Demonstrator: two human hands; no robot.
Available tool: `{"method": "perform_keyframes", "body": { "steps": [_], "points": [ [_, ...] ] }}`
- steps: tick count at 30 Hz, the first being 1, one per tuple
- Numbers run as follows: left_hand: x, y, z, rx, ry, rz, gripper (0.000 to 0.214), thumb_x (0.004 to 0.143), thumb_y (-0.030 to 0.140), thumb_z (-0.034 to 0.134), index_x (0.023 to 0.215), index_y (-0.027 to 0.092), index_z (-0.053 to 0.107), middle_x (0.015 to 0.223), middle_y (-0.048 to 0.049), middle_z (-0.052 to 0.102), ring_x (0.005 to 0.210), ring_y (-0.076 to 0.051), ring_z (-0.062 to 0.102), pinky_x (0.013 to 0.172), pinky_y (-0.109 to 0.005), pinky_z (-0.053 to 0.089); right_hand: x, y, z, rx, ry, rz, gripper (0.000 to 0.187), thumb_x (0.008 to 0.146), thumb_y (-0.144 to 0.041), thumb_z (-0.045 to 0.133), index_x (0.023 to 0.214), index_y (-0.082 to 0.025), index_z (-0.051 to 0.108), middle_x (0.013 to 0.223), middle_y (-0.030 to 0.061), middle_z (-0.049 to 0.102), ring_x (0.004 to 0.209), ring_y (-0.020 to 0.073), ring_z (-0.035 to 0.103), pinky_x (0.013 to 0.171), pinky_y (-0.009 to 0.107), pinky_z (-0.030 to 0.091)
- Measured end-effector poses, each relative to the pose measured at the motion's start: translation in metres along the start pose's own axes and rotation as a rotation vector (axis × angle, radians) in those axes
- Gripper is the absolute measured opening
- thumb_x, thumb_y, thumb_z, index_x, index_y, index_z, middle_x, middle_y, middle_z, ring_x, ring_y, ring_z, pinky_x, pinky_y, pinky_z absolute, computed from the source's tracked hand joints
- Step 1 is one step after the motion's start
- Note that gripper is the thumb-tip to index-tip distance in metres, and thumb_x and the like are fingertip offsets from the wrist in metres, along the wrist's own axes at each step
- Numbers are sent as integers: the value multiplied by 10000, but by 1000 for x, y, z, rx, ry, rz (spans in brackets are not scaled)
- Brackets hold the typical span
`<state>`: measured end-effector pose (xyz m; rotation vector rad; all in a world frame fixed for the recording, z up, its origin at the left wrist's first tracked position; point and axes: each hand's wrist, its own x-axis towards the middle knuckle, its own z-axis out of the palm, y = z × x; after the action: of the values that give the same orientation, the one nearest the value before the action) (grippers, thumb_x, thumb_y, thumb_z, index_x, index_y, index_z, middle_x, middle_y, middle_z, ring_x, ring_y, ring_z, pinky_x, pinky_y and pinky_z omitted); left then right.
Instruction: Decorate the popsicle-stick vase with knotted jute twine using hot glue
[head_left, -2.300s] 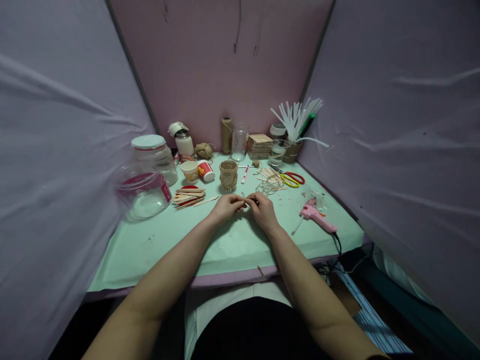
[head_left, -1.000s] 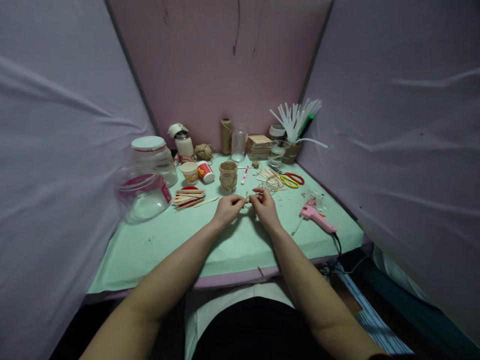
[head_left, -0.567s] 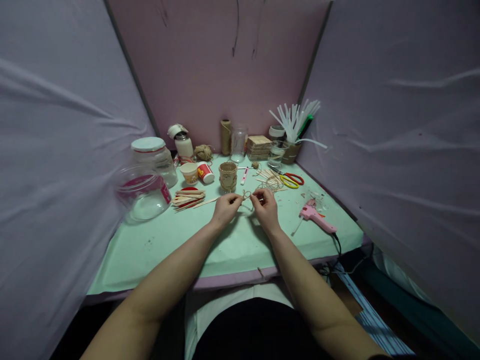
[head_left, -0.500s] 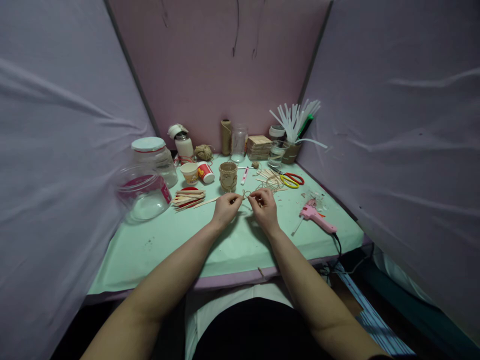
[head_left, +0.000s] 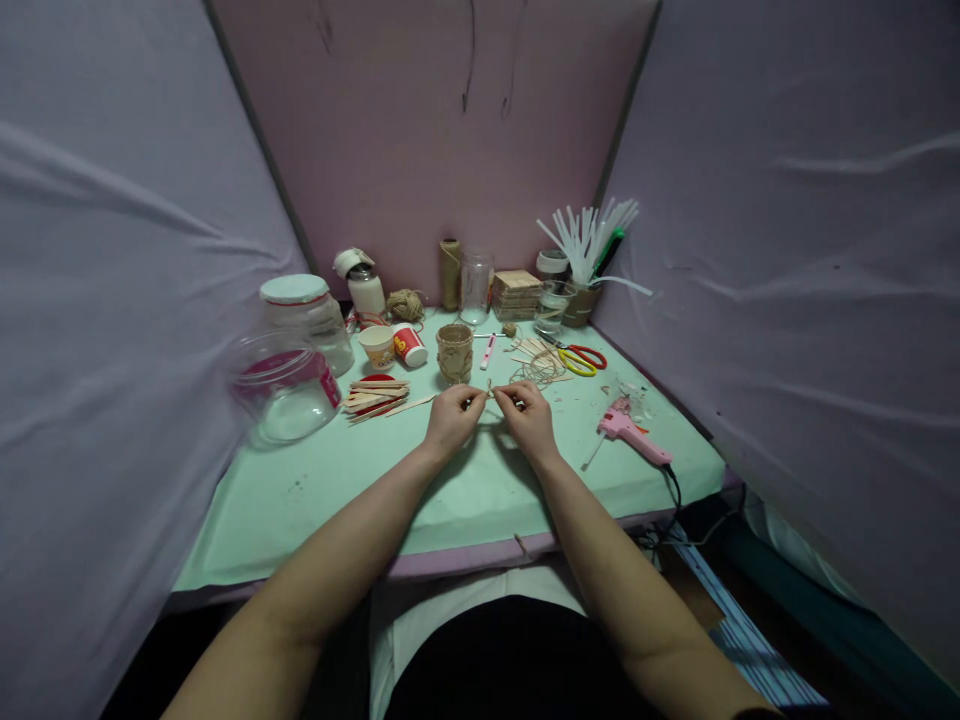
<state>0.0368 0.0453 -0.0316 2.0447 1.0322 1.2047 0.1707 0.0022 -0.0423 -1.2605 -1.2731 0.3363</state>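
A short piece of tan twine [head_left: 490, 391] is pinched between my two hands over the middle of the table. My left hand [head_left: 452, 418] closes its thumb and fingers on one side of it, and my right hand [head_left: 529, 418] pinches the other side. A small loop or knot stands up between the fingertips; its exact form is too small to tell. Just behind my left hand stands a twine-trimmed cup [head_left: 454, 352]. Beyond my right hand lies a loose coil of twine [head_left: 538, 370] over thin wooden sticks.
To the right lie a pink glue gun [head_left: 634, 438] with a cord and red-and-yellow-handled scissors [head_left: 581, 360]. Flat wooden sticks [head_left: 375, 397], paper cups [head_left: 409, 345] and large clear jars [head_left: 289, 400] stand left. Wooden squares [head_left: 517, 296] and glue sticks [head_left: 589, 245] are at the back.
The twine loop between my fingertips has drawn smaller, and my right hand's fingers have closed in tighter. My hands remain in nearly the same place.
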Motion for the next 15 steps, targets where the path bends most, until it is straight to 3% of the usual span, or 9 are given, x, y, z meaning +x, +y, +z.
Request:
{"method": "perform_keyframes", "body": {
  "steps": [3, 6, 9, 12, 15],
  "points": [
    [2, 1, -1, -111, -18, -86, 214, 804, 280, 559, 690, 149, 684, 684, -24, 648, 661, -130, 542, 635, -247, 391, 1, 0, -2, 8, 63, -4, 184, 833, -333, 575, 803, -189, 686, 819, 47, 589, 800, 174, 566, 673, 291, 472],
    [4, 2, -2, -298, -89, -222, 229, 782, 324, 572, 668, 146, 660, 662, -16, 626, 631, -122, 512, 601, -241, 378, 3, 4, -3, 11, 148, -25, 197, 855, -285, 522, 949, -192, 668, 923, 59, 592, 869, 173, 565, 790, 322, 475],
    [5, 1, -2, -458, -225, -301, 267, 773, 397, 585, 729, 145, 663, 633, 6, 574, 532, -88, 391, 511, -233, 290, 4, 9, -2, -17, 64, -53, 270, 852, -238, 499, 1079, -209, 643, 1085, 84, 571, 955, 182, 557, 833, 336, 462],
    [4, -1, -2, -523, -289, -291, 305, 761, 449, 598, 734, 148, 633, 606, 20, 519, 513, -78, 326, 492, -235, 234, 4, 11, -1, -73, -66, -94, 174, 861, -248, 508, 913, -214, 671, 1003, 69, 621, 977, 201, 555, 847, 342, 435],
    [4, -1, -1, -523, -292, -270, 316, 762, 464, 588, 716, 152, 594, 602, 22, 500, 532, -84, 341, 508, -236, 247, 3, 10, -1, -176, -85, -96, 189, 890, -259, 490, 776, -208, 631, 818, 40, 642, 850, 196, 556, 820, 335, 404]
  ]
}}
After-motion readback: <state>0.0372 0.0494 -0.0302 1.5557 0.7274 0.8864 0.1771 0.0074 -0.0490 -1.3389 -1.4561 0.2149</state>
